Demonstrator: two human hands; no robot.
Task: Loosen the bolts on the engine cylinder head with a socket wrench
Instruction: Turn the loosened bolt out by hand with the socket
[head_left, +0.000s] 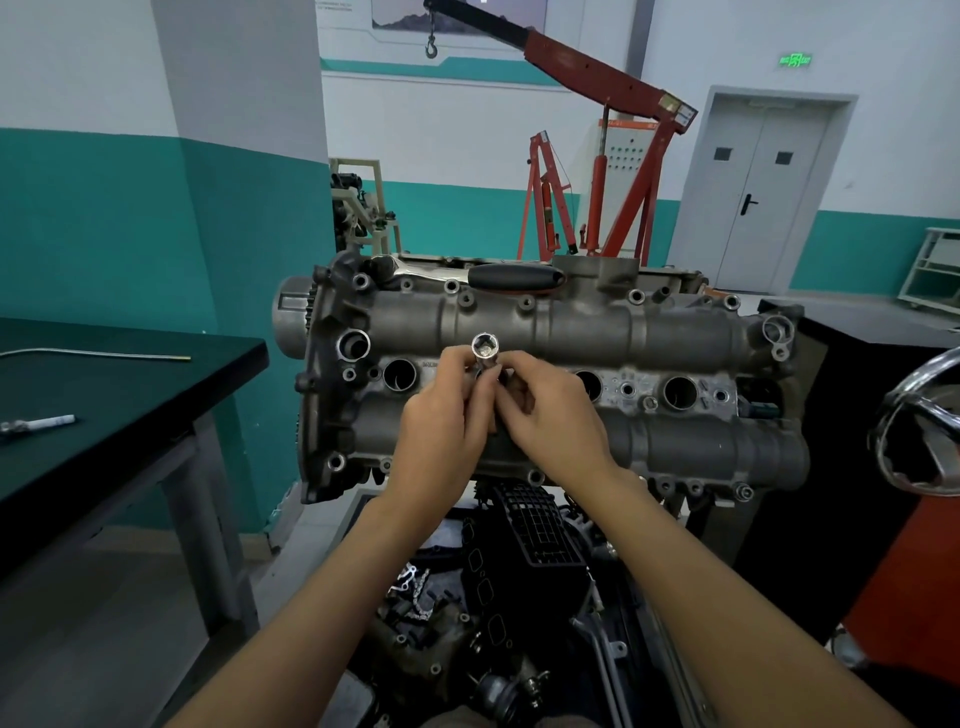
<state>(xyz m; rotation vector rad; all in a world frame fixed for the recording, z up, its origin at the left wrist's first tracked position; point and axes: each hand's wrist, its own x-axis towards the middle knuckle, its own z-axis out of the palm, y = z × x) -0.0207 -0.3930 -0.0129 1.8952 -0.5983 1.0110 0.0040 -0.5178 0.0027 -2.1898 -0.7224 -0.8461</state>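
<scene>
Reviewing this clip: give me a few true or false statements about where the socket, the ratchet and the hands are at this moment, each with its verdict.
1. Both hands hold the socket over the cylinder head. True: the left hand and right hand meet at it.
2. The socket's open end faces the camera. True.
3. The ratchet is in the right hand. False: it lies along the far edge of the head, untouched.
4. The socket is seated on a bolt. False: it is held up between the fingers, above the head.
5. A white marker lies on the dark table at the left. True.
</scene>
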